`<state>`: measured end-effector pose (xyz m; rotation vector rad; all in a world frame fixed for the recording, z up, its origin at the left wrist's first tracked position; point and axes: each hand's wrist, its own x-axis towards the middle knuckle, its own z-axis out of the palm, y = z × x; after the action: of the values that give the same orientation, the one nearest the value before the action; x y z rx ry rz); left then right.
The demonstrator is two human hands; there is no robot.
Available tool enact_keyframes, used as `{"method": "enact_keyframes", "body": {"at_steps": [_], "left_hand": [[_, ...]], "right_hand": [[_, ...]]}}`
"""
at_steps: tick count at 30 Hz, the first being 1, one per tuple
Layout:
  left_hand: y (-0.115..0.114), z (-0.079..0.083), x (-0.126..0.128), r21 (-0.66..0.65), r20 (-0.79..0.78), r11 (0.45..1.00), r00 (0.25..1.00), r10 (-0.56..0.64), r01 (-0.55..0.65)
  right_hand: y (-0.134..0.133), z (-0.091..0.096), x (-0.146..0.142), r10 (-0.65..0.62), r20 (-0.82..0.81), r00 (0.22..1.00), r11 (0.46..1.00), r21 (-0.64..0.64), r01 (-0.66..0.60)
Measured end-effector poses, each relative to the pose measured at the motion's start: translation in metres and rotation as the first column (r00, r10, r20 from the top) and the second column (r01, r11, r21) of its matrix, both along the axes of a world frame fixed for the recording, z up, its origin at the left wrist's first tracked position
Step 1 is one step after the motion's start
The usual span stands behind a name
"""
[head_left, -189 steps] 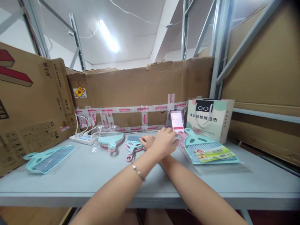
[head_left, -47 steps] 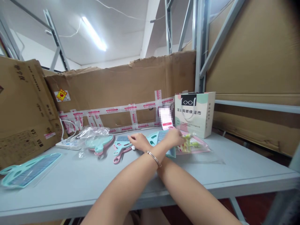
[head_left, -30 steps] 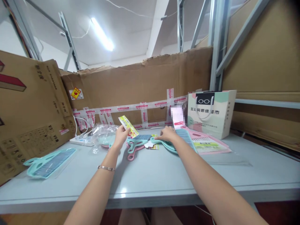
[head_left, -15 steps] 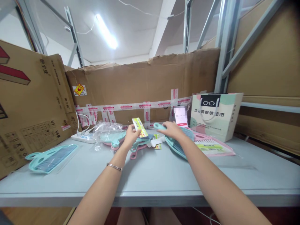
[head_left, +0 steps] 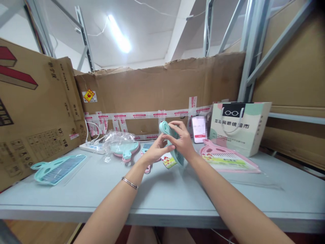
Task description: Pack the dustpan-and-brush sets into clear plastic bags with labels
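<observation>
A grey tabletop point(head_left: 101, 195) spans the view, its front edge nearest the wearer, with clock positions taken from the two hands. Over it, the left forearm bears a silver bangle point(head_left: 130, 183). At 9 o'clock, well apart from the hands, lies a turquoise brush-and-dustpan set in clear wrap point(head_left: 59, 169). At 3 o'clock a pink dustpan point(head_left: 215, 151) lies in clear plastic with a printed insert point(head_left: 230, 162).

In the centre, the right hand point(head_left: 183, 139) is clasped around a turquoise dustpan-and-brush set point(head_left: 178, 157), tilted almost edge-on, its handle uppermost. The left hand point(head_left: 158, 149) is bent in close at that handle — whether it grips anything cannot be told. A strawberry-printed card point(head_left: 169, 160) shows just below the hands, at 6 o'clock.

At 10 o'clock, turquoise and pink dustpans point(head_left: 124, 149) lie stacked beside a crumpled clear bag point(head_left: 118, 137); farther along that line is a white power strip point(head_left: 92, 148). A phone point(head_left: 199, 132) stands propped at 1 o'clock, a paper carrier bag point(head_left: 230, 135) with a glasses logo at 2. Beyond, at 12, stretches a taped cardboard box point(head_left: 165, 84) — and above, at 11, glows a tube light point(head_left: 119, 34)
</observation>
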<state>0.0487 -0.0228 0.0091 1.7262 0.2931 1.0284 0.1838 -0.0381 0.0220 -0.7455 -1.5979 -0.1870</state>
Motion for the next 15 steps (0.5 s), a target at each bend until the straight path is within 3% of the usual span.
{"method": "enact_keyframes", "body": {"at_steps": [6,12,15], "left_hand": [[-0.007,0.007,-0.001,-0.095,0.158,0.990,0.980,0.120,-0.106],[-0.011,0.014,-0.007,-0.069,0.197,0.980,0.961,0.196,-0.186],[-0.007,0.016,-0.013,-0.062,0.233,0.972,0.943,0.235,-0.227]], "right_hand": [[-0.012,0.002,-0.018,0.083,-0.222,0.972,0.992,0.113,-0.059],[-0.016,0.003,-0.017,-0.032,-0.063,0.998,0.993,0.110,0.039],[-0.017,0.007,-0.013,0.033,0.034,0.999,0.996,0.082,-0.036]]}}
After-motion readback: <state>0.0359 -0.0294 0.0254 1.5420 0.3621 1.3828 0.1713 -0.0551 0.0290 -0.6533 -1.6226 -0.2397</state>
